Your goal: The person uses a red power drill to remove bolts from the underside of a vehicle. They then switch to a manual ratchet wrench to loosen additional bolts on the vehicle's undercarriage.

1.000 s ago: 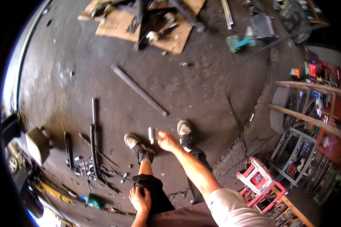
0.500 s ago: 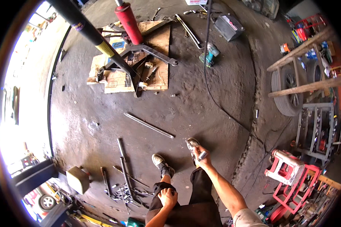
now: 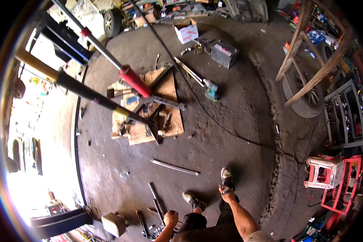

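Observation:
My left hand (image 3: pixel 171 218) is closed in front of my left knee, above the pile of hand tools (image 3: pixel 159 229) on the floor. Something small and dark shows at its fingers, too small to name. My right hand (image 3: pixel 228 196) is held out over my right leg, just short of my shoe (image 3: pixel 226 174). Its fingers are wrapped round a short silver metal tool (image 3: pixel 227 190), whose exact kind I cannot make out. A long metal bar (image 3: pixel 174 167) lies on the floor ahead of my feet.
A red-cylindered jack (image 3: pixel 136 82) stands on flattened cardboard (image 3: pixel 171 121). Beyond it lie a cordless impact wrench (image 3: pixel 211 90) and a car battery (image 3: pixel 224 54). A black cable (image 3: pixel 213 119) crosses the floor. Right: a wooden ladder (image 3: pixel 298 44), tyre (image 3: pixel 296 97) and stool (image 3: pixel 324 172).
The view has swung, so the jack and floor items sit lower and the far wall shows. My left hand has come off my knee to the left. My right hand still grips the metal tool.

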Demonstrator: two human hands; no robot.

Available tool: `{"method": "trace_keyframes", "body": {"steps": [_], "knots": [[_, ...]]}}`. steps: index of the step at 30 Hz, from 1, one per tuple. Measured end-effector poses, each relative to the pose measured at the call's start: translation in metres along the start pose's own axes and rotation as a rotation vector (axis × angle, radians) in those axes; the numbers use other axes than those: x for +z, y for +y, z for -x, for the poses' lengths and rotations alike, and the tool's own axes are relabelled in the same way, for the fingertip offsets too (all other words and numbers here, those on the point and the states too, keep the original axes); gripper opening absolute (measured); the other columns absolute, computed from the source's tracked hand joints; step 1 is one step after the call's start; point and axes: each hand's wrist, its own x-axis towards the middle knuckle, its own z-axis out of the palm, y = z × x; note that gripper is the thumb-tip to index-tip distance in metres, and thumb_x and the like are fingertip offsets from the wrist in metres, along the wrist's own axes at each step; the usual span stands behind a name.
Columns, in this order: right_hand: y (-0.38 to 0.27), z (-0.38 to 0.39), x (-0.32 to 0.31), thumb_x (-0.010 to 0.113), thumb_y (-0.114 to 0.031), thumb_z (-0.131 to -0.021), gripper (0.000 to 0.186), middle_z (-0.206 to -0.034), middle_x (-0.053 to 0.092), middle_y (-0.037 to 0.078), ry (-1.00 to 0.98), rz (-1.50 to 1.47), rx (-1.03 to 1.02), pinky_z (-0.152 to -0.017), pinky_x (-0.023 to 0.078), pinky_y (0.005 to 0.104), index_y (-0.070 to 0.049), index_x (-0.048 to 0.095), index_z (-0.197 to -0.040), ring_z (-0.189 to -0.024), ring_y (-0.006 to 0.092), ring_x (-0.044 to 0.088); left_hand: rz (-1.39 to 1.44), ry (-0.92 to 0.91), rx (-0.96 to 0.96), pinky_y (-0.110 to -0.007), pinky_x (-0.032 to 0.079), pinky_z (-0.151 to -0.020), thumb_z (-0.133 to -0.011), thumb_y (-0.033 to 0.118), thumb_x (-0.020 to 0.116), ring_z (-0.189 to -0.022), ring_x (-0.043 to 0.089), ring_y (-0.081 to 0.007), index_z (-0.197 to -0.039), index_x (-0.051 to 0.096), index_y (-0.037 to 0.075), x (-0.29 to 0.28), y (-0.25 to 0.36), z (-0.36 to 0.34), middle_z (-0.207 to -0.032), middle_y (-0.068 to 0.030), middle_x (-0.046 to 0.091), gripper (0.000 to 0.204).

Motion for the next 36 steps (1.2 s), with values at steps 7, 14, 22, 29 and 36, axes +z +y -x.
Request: {"method": "trace_keyframes", "body": {"steps": [7, 14, 22, 29, 36], "knots": [[0.011, 0.031, -0.03, 0.05, -0.031, -0.096, 0.032, -0.106, 0.069, 0.017, 0.123, 0.271, -0.373, -0.084, 0.049, 0.0499, -0.011, 0.066, -0.115, -0.099, 0.039, 0.063, -0.067, -0.056, 0.419, -0.036, 0.054, -0.076, -0.092, 0.029, 0.055, -0.089, 0.069, -0.0257, -0.097, 0.073, 0.011, -0.001, 0.046, -0.022, -0.098, -0.0089, 0.073, 0.026], [-0.013, 0.024, -0.05, 0.059, -0.024, -0.091, 0.033, -0.112, 0.066, 0.018, 0.084, 0.011, 0.022, -0.093, 0.047, 0.0483, -0.01, 0.064, -0.12, -0.108, 0.0375, 0.06, 0.329, -0.365, 0.634, -0.039, 0.051, -0.081, -0.092, 0.021, 0.056, -0.091, 0.067, -0.0285, -0.106, 0.072, 0.008, -0.09, 0.143, 0.042, -0.101, -0.0136, 0.072, 0.024], [-0.029, 0.031, -0.052, 0.06, -0.03, -0.092, 0.037, -0.113, 0.065, 0.013, 0.171, -0.022, 0.088, -0.092, 0.047, 0.0456, -0.011, 0.06, -0.124, -0.106, 0.0339, 0.06, 0.206, -0.258, 0.591, -0.036, 0.051, -0.071, -0.089, 0.018, 0.06, -0.081, 0.066, -0.0241, -0.106, 0.071, 0.007, -0.164, 0.13, -0.003, -0.094, -0.0126, 0.071, 0.023], [0.061, 0.107, 0.062, 0.061, -0.031, -0.09, 0.045, -0.119, 0.062, 0.013, 0.389, 0.289, -0.056, -0.094, 0.045, 0.0454, -0.01, 0.056, -0.129, -0.109, 0.033, 0.057, 0.179, -0.276, 0.303, -0.033, 0.051, -0.063, -0.085, 0.015, 0.063, -0.072, 0.065, -0.0203, -0.106, 0.071, 0.006, -0.151, -0.022, -0.006, -0.088, -0.0117, 0.071, 0.023], [-0.026, 0.118, -0.005, 0.056, -0.032, -0.088, 0.05, -0.136, 0.054, 0.017, 0.21, -0.473, 0.18, -0.108, 0.036, 0.0455, -0.009, 0.054, -0.133, -0.127, 0.035, 0.047, 0.253, -0.415, 0.151, -0.03, 0.049, -0.051, -0.082, 0.01, 0.066, -0.06, 0.063, -0.0166, -0.105, 0.071, 0.006, -0.113, -0.134, 0.012, -0.081, -0.0107, 0.07, 0.025]]}}
